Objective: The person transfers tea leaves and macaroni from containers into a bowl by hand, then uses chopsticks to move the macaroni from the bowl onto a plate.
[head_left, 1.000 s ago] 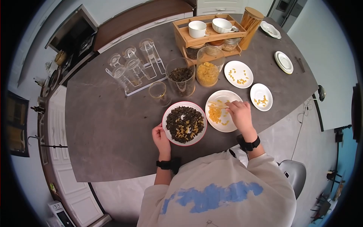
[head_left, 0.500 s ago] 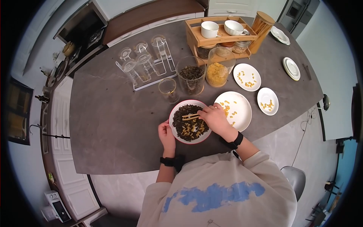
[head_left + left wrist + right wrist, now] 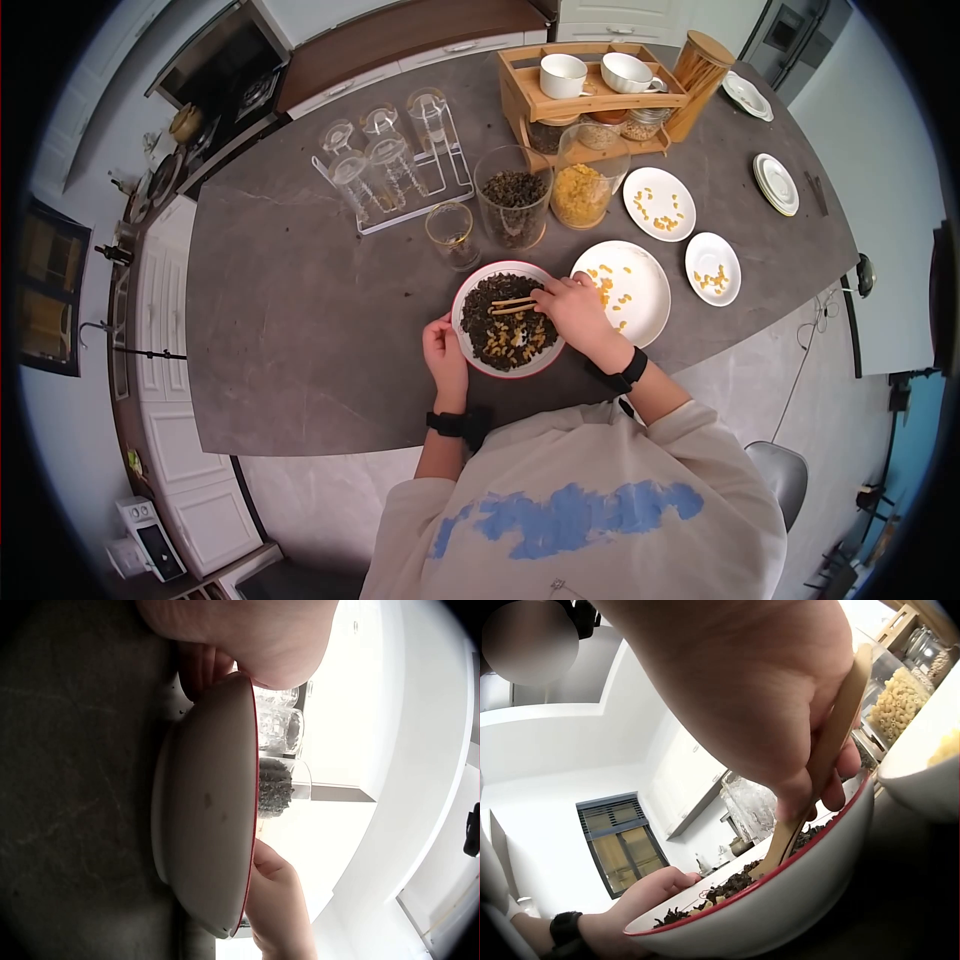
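A white bowl with a red rim (image 3: 210, 802) stands on the table, filled with dark dried leaves that look like tea (image 3: 484, 318) and scattered yellow macaroni (image 3: 500, 352). My left hand (image 3: 446, 362) grips its left side, thumb by the rim and fingers against the outer wall. Over the bowl from the right, my right hand (image 3: 582, 318) pinches wooden tongs (image 3: 832, 742). Their tips reach down among the leaves; any piece between them is hidden. Close on the right lies a white plate (image 3: 648, 292) with loose macaroni, partly covered by the right hand.
Behind the bowl stand a small glass (image 3: 454, 240), a jar of dark leaves (image 3: 514, 210) and a jar of macaroni (image 3: 580, 198). Two smaller plates (image 3: 660, 228) with macaroni sit to the right. Farther back are a glass rack (image 3: 415, 210) and a wooden shelf (image 3: 600, 105) with cups.
My right hand has moved left with the tongs, from the white plate to over the bowl. The left hand keeps its grip on the bowl. The head view has shifted slightly.
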A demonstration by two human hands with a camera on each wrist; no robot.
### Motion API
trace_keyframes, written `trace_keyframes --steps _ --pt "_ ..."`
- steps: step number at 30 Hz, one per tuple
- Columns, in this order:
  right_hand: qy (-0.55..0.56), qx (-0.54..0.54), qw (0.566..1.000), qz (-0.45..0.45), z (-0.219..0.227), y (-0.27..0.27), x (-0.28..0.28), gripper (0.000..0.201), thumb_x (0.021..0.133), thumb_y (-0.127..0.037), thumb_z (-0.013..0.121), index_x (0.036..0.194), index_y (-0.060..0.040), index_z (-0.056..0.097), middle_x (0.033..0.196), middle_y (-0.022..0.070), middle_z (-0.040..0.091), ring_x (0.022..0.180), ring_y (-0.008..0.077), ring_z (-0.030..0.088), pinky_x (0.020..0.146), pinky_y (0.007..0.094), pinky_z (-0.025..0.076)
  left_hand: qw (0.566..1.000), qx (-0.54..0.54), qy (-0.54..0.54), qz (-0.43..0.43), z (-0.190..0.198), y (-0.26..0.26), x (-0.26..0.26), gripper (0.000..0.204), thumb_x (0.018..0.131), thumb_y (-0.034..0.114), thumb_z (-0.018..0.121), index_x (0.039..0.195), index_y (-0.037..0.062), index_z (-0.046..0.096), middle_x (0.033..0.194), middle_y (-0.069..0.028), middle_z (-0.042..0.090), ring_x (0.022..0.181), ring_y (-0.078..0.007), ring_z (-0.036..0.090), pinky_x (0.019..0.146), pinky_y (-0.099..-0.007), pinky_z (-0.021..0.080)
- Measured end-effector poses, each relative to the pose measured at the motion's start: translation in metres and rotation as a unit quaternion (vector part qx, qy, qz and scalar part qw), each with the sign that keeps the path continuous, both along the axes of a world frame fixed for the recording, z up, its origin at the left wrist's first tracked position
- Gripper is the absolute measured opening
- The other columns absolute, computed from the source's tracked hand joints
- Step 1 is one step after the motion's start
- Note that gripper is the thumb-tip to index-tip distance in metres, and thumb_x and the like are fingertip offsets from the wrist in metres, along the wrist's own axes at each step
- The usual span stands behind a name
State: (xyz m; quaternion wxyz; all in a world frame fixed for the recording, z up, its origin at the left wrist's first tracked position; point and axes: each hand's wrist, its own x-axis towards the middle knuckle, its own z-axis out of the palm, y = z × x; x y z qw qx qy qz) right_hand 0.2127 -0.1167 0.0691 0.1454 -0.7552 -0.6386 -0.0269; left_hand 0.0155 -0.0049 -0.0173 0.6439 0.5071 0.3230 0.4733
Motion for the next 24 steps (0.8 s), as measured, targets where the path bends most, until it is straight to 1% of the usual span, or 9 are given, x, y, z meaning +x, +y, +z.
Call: trace_keyframes --steps 4,7,10,16,24 --pt "0.003 -0.011 1.0 -0.005 -0.0002 -0.0015 0.0011 0.019 0.081 -0.021 0.062 0.098 -0.0123 0.067 0.088 0.0028 0.062 0.086 0.0193 0.06 0.082 0.035 0.038 1.0 -0.003 0.001 0.004 -0.0009 0.0 0.0001 0.006 0.096 0.003 0.043 0.098 0.003 0.048 0.113 -0.0123 0.059 0.095 -0.0131 0.056 0.086 -0.0267 0.046" --pt "0.006 0.005 1.0 -0.007 0.0016 -0.0031 0.0012 0.019 0.082 -0.02 0.062 0.098 -0.0119 0.067 0.089 0.003 0.063 0.085 0.0194 0.06 0.082 0.0345 0.038 1.0 -0.005 0.004 0.004 -0.0017 0.0004 0.0004 0.006 0.096 0.003 0.042 0.098 0.0029 0.048 0.113 -0.0122 0.059 0.095 -0.0127 0.056 0.086 -0.0265 0.047" --pt "0.008 0.02 1.0 -0.013 -0.0001 -0.0036 0.0015 0.019 0.081 -0.02 0.062 0.098 -0.0118 0.067 0.088 0.0027 0.063 0.084 0.0189 0.06 0.081 0.034 0.038 1.0 -0.006 0.006 0.004 -0.0015 0.0005 0.0002 0.006 0.096 0.003 0.042 0.098 0.0027 0.048 0.112 -0.0121 0.059 0.094 -0.0127 0.056 0.086 -0.0265 0.047" --pt "-0.001 0.009 1.0 -0.012 -0.0018 -0.0019 0.0009 0.018 0.081 -0.022 0.063 0.096 -0.0123 0.067 0.086 0.0018 0.062 0.082 0.0182 0.06 0.079 0.0337 0.038 1.0 -0.002 0.009 0.005 -0.0029 0.0009 0.0002 0.006 0.096 0.002 0.043 0.098 0.0027 0.048 0.113 -0.0126 0.059 0.095 -0.0132 0.056 0.087 -0.0266 0.046" --pt "-0.04 0.008 0.999 -0.022 0.0013 -0.0037 -0.0058 0.018 0.08 -0.022 0.063 0.096 -0.0136 0.066 0.083 0.0008 0.06 0.082 0.0166 0.058 0.077 0.033 0.038 1.0 -0.001 0.01 0.003 -0.0016 0.0005 0.0001 0.005 0.096 0.002 0.043 0.098 0.0027 0.048 0.114 -0.0138 0.059 0.096 -0.0138 0.056 0.087 -0.0273 0.046"
